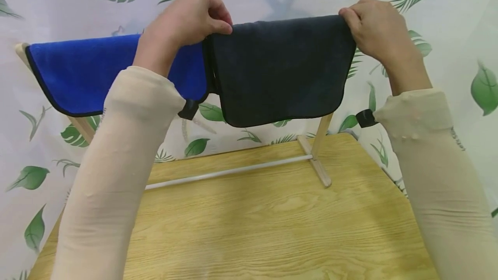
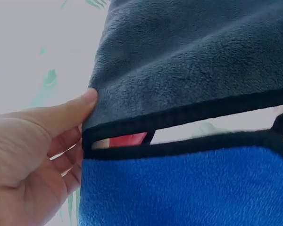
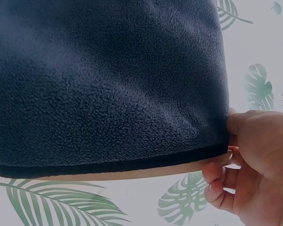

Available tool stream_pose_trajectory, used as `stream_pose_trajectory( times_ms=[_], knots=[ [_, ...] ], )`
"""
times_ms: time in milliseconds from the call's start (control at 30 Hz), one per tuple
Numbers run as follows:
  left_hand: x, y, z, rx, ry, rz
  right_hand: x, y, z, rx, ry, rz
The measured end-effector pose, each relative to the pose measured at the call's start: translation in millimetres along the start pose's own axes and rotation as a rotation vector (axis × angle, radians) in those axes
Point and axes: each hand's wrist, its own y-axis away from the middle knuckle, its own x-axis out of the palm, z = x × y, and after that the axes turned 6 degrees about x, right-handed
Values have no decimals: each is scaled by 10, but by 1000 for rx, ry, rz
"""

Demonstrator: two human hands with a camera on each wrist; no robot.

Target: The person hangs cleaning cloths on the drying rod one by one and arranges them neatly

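Note:
A dark grey plush towel [image 1: 282,72] with black edging hangs folded over the top of a wooden rack. My left hand [image 1: 190,18] pinches its top fold at the left end; in the left wrist view the thumb [image 2: 87,101] lies on the grey pile and the other fingers are behind. At the opposite end, my right hand [image 1: 379,29] grips the top corner, with fingertips beside the wooden upright [image 3: 198,168] in the right wrist view. A blue towel [image 1: 81,72], also black-edged, hangs to the left, partly hidden by my left forearm, a narrow gap between the two.
The rack's right foot [image 1: 317,163] stands on a wood-grain table [image 1: 264,228], joined to a low white rod [image 1: 229,171]. Behind is a white leaf-patterned backdrop [image 1: 447,33]. Something red [image 2: 127,140] shows through the gap between the towels.

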Motion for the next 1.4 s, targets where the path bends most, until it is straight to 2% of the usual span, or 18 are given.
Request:
stream_pose_trajectory(
  times_ms=[133, 233, 333, 433, 600, 733, 833, 1000, 1133, 1300, 1400],
  knots=[
    [52, -27, -15, 21, -34, -31, 9, 0, 1, 1, 12, -3],
    [99, -64, -21, 15, -84, -79, 16, 1, 4, 4, 11, 0],
    [135, -104, -7, -14, -186, -140, 19, 0, 11, 8, 8, 5],
    [156, -127, 30, -68, -217, -152, 26, -4, 19, 7, 5, 7],
    [140, -113, 84, -132, -113, -126, 38, -5, 35, -8, -2, 1],
    [116, -65, 87, -152, -84, -114, 46, 28, 42, 18, -80, -6],
    [71, -14, 96, -125, -47, -74, 47, 48, 48, 36, -125, -15],
    [-6, 42, 141, -65, 41, -2, 43, 42, 33, 11, -112, -80],
    [37, 29, 181, -70, 104, -28, 44, 50, -35, -32, -150, -105],
    [97, -6, 212, -58, 143, -64, 11, 90, -147, -115, -162, -68],
    [100, -8, 219, -52, 149, -64, -40, 84, -196, -121, -143, -46]
  ],
)
